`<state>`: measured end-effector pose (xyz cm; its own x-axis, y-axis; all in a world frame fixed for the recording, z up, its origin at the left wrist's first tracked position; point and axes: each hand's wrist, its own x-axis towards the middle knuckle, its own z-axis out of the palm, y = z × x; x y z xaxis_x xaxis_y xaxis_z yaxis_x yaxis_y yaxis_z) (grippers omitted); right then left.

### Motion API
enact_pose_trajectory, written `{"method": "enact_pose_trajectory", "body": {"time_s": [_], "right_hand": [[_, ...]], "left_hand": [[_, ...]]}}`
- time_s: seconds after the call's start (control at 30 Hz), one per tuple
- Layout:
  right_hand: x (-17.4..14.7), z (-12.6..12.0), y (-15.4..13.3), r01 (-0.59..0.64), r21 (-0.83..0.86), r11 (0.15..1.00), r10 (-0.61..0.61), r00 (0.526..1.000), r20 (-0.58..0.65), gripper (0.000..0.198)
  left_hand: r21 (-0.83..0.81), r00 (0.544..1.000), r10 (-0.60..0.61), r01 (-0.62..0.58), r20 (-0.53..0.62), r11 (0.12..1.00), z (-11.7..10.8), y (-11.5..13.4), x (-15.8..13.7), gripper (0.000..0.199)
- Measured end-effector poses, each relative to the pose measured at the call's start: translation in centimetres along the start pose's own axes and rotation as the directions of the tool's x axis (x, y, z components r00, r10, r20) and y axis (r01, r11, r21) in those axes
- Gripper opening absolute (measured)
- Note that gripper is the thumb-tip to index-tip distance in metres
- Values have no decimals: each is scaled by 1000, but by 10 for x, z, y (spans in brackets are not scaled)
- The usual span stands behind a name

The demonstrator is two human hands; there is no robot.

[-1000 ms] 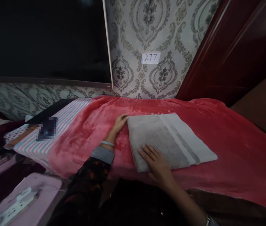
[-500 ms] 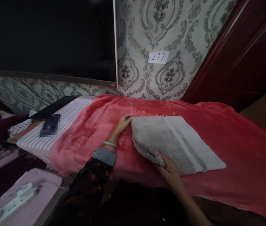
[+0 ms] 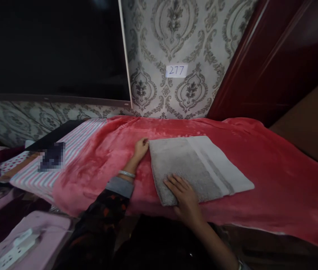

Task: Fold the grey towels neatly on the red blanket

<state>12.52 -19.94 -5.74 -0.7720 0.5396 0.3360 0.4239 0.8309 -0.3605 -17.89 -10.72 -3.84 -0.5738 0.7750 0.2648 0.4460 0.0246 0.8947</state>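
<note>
A folded grey towel (image 3: 180, 157) with a pale band along its right side lies flat on a red plush blanket (image 3: 99, 161). My left hand (image 3: 141, 147) pinches the towel's far left corner between thumb and fingers. On the near part of the towel rests my right hand (image 3: 186, 197), palm down with its fingers stretched out. The near left corner now lies down against the layer below.
Left of the blanket are a striped cloth (image 3: 36, 178) and a blurred dark object (image 3: 52, 156). A power strip (image 3: 18, 249) sits on a pink stool (image 3: 53, 221) at lower left. Behind are a large dark screen (image 3: 49, 48) and a wall label (image 3: 176, 70).
My right hand has let go of the lifted near left corner and now lies flat on the towel. That edge has come down. The view has shifted slightly right.
</note>
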Motion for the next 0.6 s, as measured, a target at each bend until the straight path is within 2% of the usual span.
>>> {"method": "enact_pose_trajectory", "body": {"time_s": [0.1,0.27,0.37,0.47,0.53,0.6], "right_hand": [[3,-3,-2,-11,-6,1000,12,999,38,93],[2,-10,-9,-4,-4,1000,4,997,73,90],[-7,-15,-13,21,57,998,-25,998,63,82],[-26,-19,-11,-18,229,973,44,993,-107,55],[-44,-21,-3,-95,364,927,205,939,-276,39],[-61,-23,10,-190,512,838,419,825,-380,35]], "left_hand": [[43,999,-37,36,12,998,-4,9,-7,26],[69,980,-98,87,172,994,-16,22,-52,32],[38,952,-151,147,266,988,-23,30,-80,55],[-110,913,-239,288,330,951,-26,40,-94,83],[-226,899,-290,373,328,900,-27,46,-96,91],[-318,884,-340,439,322,840,-26,50,-95,93]]}}
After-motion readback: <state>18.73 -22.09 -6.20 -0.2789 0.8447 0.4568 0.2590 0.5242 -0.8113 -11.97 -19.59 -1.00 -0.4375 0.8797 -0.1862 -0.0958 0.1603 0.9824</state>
